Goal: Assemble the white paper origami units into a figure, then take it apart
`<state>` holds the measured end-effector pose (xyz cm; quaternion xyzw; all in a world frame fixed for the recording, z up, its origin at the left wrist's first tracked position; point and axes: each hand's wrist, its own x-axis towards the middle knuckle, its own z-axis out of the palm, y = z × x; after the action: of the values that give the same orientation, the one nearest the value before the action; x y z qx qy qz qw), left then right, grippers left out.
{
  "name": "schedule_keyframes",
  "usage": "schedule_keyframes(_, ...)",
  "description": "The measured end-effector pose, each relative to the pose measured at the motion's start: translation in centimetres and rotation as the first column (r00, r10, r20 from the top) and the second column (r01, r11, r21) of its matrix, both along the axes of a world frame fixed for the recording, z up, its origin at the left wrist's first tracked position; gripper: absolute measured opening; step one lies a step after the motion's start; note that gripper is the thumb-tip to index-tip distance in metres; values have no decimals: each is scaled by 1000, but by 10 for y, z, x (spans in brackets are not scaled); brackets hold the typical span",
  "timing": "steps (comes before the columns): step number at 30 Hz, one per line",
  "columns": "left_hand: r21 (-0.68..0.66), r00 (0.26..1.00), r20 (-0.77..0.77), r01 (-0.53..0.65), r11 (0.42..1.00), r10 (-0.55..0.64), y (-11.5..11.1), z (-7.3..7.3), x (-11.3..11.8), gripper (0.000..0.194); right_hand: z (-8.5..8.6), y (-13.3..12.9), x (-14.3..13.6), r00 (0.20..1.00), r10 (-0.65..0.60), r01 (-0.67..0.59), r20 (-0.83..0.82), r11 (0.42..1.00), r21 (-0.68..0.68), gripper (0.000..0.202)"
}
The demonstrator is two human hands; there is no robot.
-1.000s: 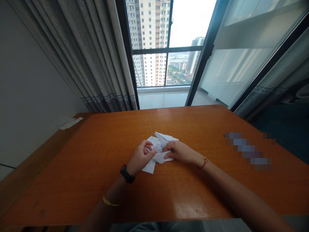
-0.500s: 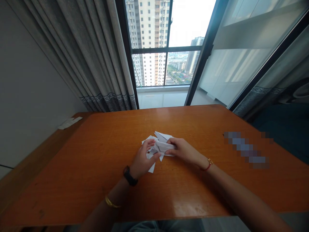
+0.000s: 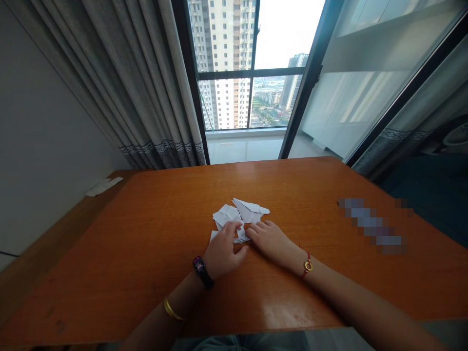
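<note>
Several folded white papers lie together in the middle of the wooden table point(image 3: 161, 273). A pointed folded paper point(image 3: 250, 209) is at the back of the group, and a squarish folded paper point(image 3: 225, 214) sits to its left. My left hand point(image 3: 224, 251) is over the near papers, thumb and fingers apart, with a white corner showing beside it. Between my hands, low on the table, is a small folded paper point(image 3: 241, 240), partly covered. My right hand point(image 3: 272, 243) rests palm down, its fingertips touching or very near that paper's right end.
A blurred-out object point(image 3: 373, 224) lies on the right side of the table. White paper pieces point(image 3: 105, 186) rest on the ledge at the left. Behind the table are a grey curtain point(image 3: 153, 97) and an opened glass door point(image 3: 303, 97).
The folded paper that was held up between my hands is now down on the table. Both hands have lowered towards me, and my right hand has turned palm down and loosened its grip.
</note>
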<state>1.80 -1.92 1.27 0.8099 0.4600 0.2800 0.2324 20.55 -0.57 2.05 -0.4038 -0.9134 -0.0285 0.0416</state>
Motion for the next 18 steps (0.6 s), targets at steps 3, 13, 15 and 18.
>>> schedule_keyframes(3,-46,999,34,-6,999,7,-1,-3,6,35,-2,-1,-8,1000,-19,19,1,999,27,15)
schedule_keyframes(13,5,972,-231,41,999,-38,5,-8,2,11,0,-1,13,999,-44,43,-23,999,-28,22)
schedule_keyframes(15,41,956,-290,61,997,-46,4,-11,4,16,-4,-2,11,998,-44,44,-43,999,9,21)
schedule_keyframes(18,66,945,-326,50,997,-26,3,-14,5,24,-10,-7,3,997,-30,36,-72,996,86,20)
